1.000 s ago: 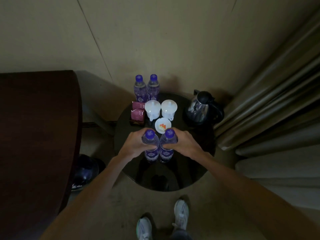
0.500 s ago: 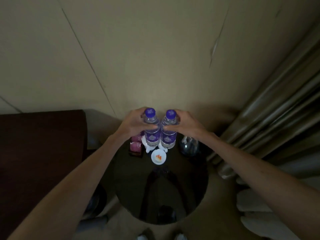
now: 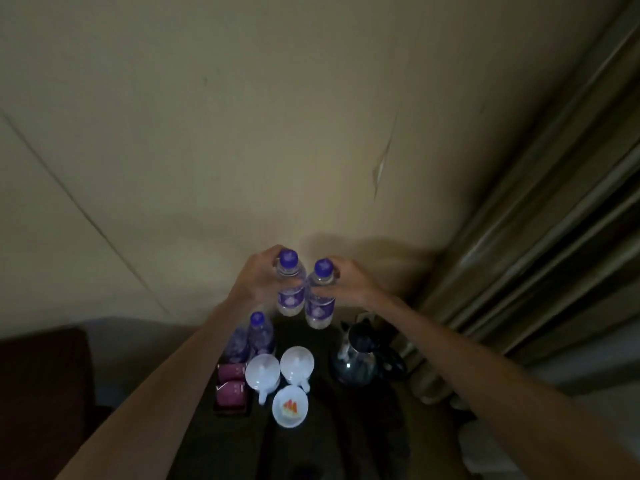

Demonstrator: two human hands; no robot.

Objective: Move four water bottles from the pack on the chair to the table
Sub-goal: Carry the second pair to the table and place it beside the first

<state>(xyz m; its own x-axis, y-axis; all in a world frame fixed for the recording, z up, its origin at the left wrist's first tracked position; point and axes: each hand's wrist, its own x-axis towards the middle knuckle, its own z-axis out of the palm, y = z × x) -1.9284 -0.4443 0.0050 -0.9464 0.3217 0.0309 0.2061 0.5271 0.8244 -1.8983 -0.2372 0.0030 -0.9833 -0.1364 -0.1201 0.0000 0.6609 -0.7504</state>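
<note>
A dim room with a plain beige wall fills the upper frame, folds of curtain [image 3: 540, 237] run down the right side, and a dark round table [image 3: 346, 427] sits at the lower centre. Just above the table's far edge, in mid-frame, the left hand [image 3: 258, 277] is clenched around the neck of one upright water bottle [image 3: 290, 289], and the right hand [image 3: 349, 282] grips a second bottle [image 3: 320, 296] the same way; the two bottles touch side by side, their bases above the tabletop. Two more purple-capped bottles [image 3: 259, 336] stand together on the table lower left of them, partly hidden by the left forearm. In front of these sit two white cups [image 3: 280, 370], a small white dish [image 3: 290, 407], pink sachets [image 3: 231, 386], and a dark kettle [image 3: 356, 358] to the right.
</note>
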